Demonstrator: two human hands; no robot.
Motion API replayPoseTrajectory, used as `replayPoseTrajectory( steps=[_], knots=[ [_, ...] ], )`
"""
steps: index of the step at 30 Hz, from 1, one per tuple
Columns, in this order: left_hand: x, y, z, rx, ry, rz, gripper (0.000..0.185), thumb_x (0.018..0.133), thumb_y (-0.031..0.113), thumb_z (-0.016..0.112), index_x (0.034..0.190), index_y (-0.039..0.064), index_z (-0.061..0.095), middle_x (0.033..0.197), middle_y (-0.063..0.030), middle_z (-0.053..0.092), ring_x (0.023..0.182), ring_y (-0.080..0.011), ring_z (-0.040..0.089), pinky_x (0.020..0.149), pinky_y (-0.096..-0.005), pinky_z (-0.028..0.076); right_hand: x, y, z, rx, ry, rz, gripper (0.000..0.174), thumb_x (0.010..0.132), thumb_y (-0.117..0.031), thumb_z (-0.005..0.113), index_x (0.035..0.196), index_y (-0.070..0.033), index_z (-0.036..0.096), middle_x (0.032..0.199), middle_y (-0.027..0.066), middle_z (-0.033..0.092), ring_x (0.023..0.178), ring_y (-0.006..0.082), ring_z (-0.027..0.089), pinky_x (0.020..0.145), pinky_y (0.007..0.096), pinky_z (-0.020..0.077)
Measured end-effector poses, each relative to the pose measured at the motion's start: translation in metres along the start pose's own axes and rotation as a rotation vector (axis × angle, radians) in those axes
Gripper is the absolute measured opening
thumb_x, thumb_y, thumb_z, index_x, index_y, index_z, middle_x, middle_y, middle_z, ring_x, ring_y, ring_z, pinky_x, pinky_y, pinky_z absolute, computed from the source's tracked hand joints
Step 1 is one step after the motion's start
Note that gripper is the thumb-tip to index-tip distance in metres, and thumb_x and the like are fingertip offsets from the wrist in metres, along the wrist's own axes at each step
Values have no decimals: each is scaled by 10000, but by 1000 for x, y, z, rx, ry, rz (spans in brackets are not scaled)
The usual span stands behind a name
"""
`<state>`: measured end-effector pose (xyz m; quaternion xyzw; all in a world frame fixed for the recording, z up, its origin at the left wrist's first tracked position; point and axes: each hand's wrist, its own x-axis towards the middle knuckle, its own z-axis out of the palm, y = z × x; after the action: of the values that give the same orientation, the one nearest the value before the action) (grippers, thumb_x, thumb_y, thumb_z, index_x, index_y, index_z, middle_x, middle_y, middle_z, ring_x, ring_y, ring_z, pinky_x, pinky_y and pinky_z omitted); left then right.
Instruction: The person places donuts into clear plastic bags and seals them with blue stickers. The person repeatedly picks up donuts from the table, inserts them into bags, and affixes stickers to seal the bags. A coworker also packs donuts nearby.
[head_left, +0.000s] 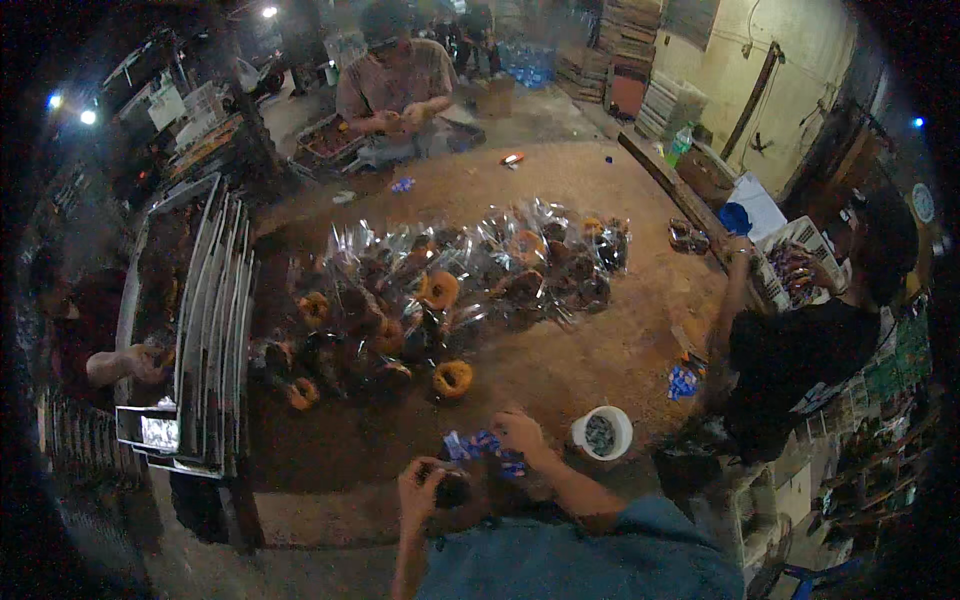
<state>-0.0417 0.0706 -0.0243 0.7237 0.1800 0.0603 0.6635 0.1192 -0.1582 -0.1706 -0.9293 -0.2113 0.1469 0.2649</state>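
My left hand (417, 487) grips a dark round item (453, 489), probably a chocolate doughnut; the dim light hides whether it is wrapped. To its right, my right hand (520, 433) is over a small pile of blue printed slips (471, 445) on the brown tabletop (540, 379). Its fingertips are blurred, so a slip between them cannot be made out. Beyond both hands lies a plain golden doughnut (453, 378). Farther off is a broad heap of doughnuts in clear plastic bags (517, 255). A white tub (602, 433) with small grey pieces inside stands right of my right hand.
Metal trays (214, 322) stand on edge at the left, with another person's hand (131, 365) beside them. Across the table, a person (397, 82) handles something small. At the right, a person in black (802, 367) reaches onto the table near more blue slips (682, 382).
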Motion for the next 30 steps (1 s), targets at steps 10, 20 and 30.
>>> replayPoseTrajectory(
  steps=[10, 20, 30],
  knots=[
    [8, -16, -50, -87, -74, -46, 152, 890, 65, 688, 1031, 8, 685, 956, -58, 713, 921, -142, 651, 855, -308, 517, -27, -28, -21, -35, 100, 30, 363, 837, -243, 803, 1157, -120, 684, 1056, 144, 687, 1054, 376, 671, 818, 489, 549],
    [38, -34, -83, 74, -218, 36, 201, 885, 58, 710, 1083, 21, 706, 996, -76, 720, 927, -159, 669, 833, -331, 535, -38, -102, -51, 349, 449, 288, 288, 871, -272, 789, 1030, -36, 751, 984, 130, 746, 877, 256, 710, 828, 392, 555],
    [35, 26, -59, -306, -326, 36, 264, 916, 108, 753, 1162, 32, 695, 1076, -69, 717, 1012, -167, 664, 920, -324, 523, -53, -220, -81, 750, 108, 72, 318, 929, -317, 752, 1058, -27, 736, 962, 106, 741, 945, 189, 675, 858, 376, 528]
  ],
)
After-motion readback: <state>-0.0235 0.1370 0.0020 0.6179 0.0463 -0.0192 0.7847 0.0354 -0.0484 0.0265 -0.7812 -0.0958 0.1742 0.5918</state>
